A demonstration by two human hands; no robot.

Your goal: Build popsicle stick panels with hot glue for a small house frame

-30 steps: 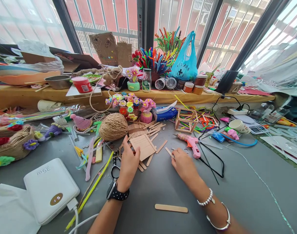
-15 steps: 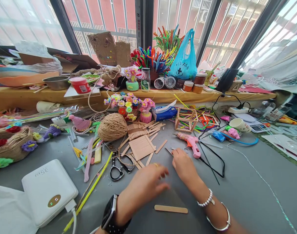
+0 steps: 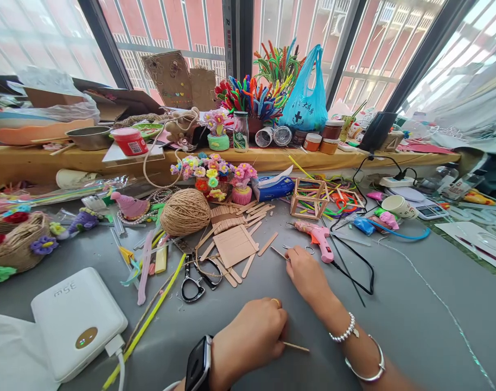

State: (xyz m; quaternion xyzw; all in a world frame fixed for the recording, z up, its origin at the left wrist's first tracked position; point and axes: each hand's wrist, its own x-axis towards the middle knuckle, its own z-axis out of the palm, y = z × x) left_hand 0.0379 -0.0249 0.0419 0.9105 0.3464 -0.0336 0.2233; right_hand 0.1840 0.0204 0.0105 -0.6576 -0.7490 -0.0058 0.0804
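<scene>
My left hand (image 3: 250,338) is closed around a wooden craft stick (image 3: 297,346) on the grey table near the front edge; the stick's thin edge shows to the right of my fingers. My right hand (image 3: 306,276) rests further back and pinches another wooden stick (image 3: 279,252) by its end, close to the pink glue gun (image 3: 318,237). A flat panel of glued sticks (image 3: 235,244) lies just beyond, among loose sticks (image 3: 248,264). Black scissors (image 3: 193,279) lie to the left of my left hand.
A twine ball (image 3: 185,211), a stick cube frame (image 3: 310,199), paper flowers (image 3: 212,175) and pipe cleaners (image 3: 259,98) crowd the back. A white power bank (image 3: 76,320) sits front left. The glue gun's black cable (image 3: 356,271) loops right of my right hand.
My left hand left the stick panel, swept back toward me and closed on the stick lying at the front, tipping it onto its edge. My right hand barely moved.
</scene>
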